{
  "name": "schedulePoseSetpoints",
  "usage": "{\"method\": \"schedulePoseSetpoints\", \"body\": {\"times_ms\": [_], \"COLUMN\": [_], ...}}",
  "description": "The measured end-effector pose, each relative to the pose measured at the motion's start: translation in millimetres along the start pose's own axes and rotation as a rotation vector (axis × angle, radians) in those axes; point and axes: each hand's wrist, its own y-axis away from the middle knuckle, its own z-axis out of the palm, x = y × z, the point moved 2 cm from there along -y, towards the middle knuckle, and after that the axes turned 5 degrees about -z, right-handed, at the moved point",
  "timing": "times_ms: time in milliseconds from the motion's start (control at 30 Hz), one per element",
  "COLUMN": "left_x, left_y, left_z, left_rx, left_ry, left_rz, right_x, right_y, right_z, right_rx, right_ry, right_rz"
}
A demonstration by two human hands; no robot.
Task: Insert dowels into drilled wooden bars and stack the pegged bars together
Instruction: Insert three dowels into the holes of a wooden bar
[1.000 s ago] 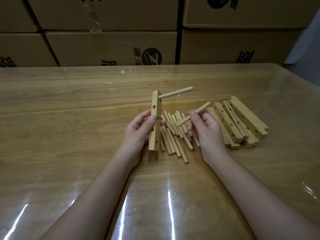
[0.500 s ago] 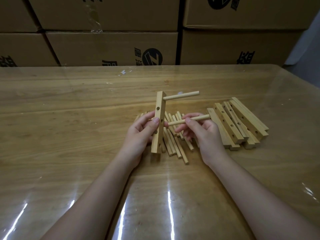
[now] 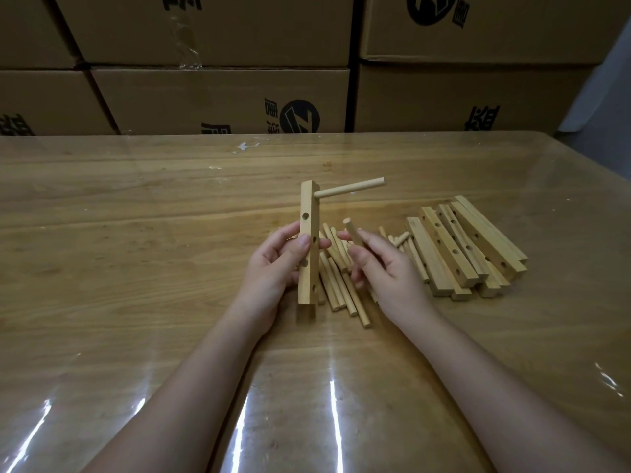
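My left hand (image 3: 273, 264) grips a drilled wooden bar (image 3: 308, 220) upright, its lower end close above the table. One dowel (image 3: 350, 188) sticks out to the right from the bar's top hole; several lower holes are bare. My right hand (image 3: 384, 268) pinches a loose dowel (image 3: 353, 232), tilted up, just right of the bar's middle and apart from it. A pile of loose dowels (image 3: 341, 288) lies on the table between and under my hands. A stack of drilled bars (image 3: 467, 247) lies to the right.
The wooden table (image 3: 136, 233) has a glossy clear cover with glare streaks near me. Stacked cardboard boxes (image 3: 218, 97) stand along its far edge. The table's right edge (image 3: 607, 206) runs close past the bar stack.
My right hand has turned its dowel from lying level, pointing at the bar, to tilted upward and drawn slightly back. The bar in my left hand has stayed nearly still.
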Motion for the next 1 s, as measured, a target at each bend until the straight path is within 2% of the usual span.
{"method": "schedulePoseSetpoints", "body": {"times_ms": [100, 300, 700, 1000], "left_x": [0, 0, 0, 0], "left_y": [0, -1, -1, 2], "left_z": [0, 1, -1, 0], "left_rx": [-0.013, 0.005, -0.073, -0.038], "left_ry": [0.010, 0.023, 0.023, 0.043], "left_rz": [0.002, 0.000, 0.000, -0.023], "right_x": [2, 5, 1, -5], "right_y": [-1, -2, -1, -2], "right_z": [1, 6, 3, -1], "right_rx": [-0.036, -0.123, -0.065, 0.087], "right_ry": [0.118, 0.175, 0.049, 0.264], "right_rz": [-0.051, -0.077, -0.085, -0.165]}}
